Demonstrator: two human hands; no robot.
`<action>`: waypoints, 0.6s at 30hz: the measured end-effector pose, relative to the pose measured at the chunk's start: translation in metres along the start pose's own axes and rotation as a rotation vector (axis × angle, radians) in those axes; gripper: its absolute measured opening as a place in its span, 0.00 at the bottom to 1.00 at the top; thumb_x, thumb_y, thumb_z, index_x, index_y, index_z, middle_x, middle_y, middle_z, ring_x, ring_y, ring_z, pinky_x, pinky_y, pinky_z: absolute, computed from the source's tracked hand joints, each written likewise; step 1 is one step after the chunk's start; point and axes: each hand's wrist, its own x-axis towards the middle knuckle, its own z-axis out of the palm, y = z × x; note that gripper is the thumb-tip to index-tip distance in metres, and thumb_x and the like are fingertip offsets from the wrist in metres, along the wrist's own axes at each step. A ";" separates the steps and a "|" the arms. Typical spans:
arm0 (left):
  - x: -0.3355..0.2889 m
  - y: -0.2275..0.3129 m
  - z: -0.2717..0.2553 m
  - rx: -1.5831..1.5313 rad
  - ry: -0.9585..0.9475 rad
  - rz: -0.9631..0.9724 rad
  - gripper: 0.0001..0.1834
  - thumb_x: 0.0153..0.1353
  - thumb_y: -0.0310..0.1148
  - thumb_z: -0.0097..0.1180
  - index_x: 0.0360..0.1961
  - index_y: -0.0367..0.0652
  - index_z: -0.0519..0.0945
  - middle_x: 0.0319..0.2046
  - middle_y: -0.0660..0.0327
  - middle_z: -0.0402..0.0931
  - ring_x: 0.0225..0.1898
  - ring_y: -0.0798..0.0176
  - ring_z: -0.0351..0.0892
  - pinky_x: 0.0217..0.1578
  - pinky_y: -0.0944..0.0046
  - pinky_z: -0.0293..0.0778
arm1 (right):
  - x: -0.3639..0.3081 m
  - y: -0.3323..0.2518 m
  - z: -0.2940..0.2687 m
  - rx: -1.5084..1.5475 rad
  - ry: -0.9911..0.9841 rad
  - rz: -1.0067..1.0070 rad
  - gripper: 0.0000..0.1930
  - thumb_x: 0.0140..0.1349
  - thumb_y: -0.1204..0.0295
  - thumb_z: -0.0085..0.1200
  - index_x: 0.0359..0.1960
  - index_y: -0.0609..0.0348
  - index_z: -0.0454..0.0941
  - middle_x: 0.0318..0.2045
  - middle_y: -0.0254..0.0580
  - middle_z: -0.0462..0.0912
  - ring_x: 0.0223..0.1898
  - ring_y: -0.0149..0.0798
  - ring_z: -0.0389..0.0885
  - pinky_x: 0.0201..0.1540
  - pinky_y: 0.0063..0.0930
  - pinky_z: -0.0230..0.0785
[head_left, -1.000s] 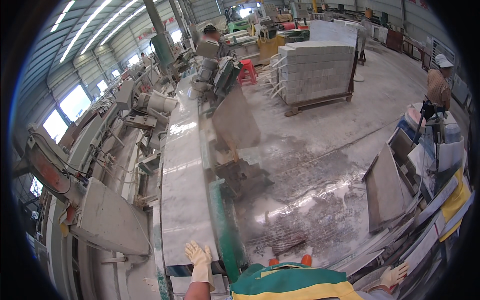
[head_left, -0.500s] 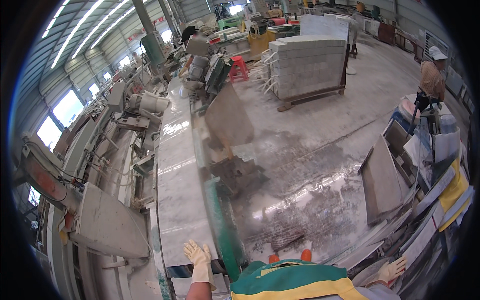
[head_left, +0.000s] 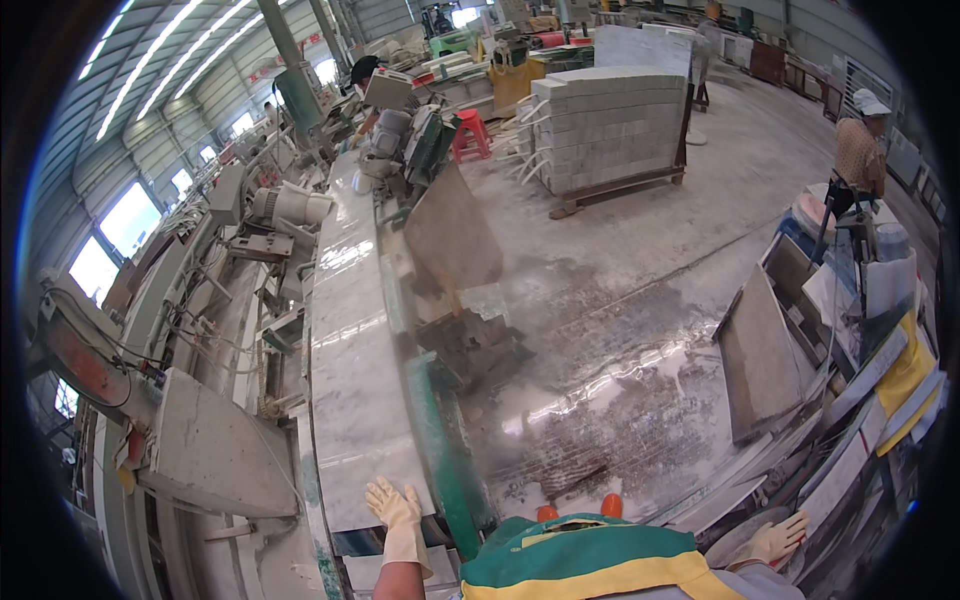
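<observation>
My left hand (head_left: pixel 396 506), in a cream rubber glove, lies with its fingers spread on the near end of a pale, wet stone slab (head_left: pixel 360 410). The slab stretches away along a machine bed with a green side rail (head_left: pixel 440 450). Off to the right, my right hand (head_left: pixel 777 538), gloved alike, is held out low with its fingers stretched and nothing in them. Nearest to it are stone strips (head_left: pixel 840 480) leaning in a pile; whether it touches them I cannot tell. A green and yellow apron (head_left: pixel 590 558) covers my front.
A motor-driven machine head (head_left: pixel 405 140) stands over the slab's far end. A stack of pale blocks (head_left: pixel 615 135) rests on a pallet beyond the wet floor. At the right, a person in a white cap (head_left: pixel 862 150) stands behind leaning boards (head_left: pixel 765 350). A red stool (head_left: pixel 470 135) stands near the machine.
The view has shifted slightly, and the scene sits a little further left and up. Both hands keep nearly the same place and pose.
</observation>
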 end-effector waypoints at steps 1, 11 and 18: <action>0.001 0.000 0.000 0.001 0.001 0.000 0.47 0.65 0.54 0.50 0.76 0.38 0.50 0.76 0.35 0.41 0.76 0.31 0.38 0.75 0.40 0.33 | -0.001 0.000 0.000 -0.011 -0.021 0.005 0.48 0.62 0.61 0.62 0.78 0.51 0.43 0.77 0.43 0.50 0.75 0.41 0.54 0.75 0.36 0.50; 0.005 0.003 -0.002 0.012 0.003 0.006 0.47 0.65 0.54 0.51 0.76 0.38 0.50 0.75 0.35 0.42 0.76 0.30 0.39 0.74 0.40 0.34 | -0.014 -0.001 0.005 -0.034 -0.041 0.043 0.46 0.64 0.61 0.59 0.78 0.49 0.43 0.78 0.39 0.48 0.76 0.41 0.53 0.75 0.38 0.48; 0.006 0.008 -0.008 0.015 -0.016 0.000 0.47 0.65 0.54 0.51 0.76 0.38 0.50 0.75 0.34 0.42 0.76 0.30 0.39 0.74 0.40 0.34 | -0.021 -0.001 0.018 -0.042 0.008 0.068 0.44 0.65 0.62 0.57 0.79 0.47 0.43 0.78 0.36 0.48 0.76 0.40 0.53 0.76 0.38 0.47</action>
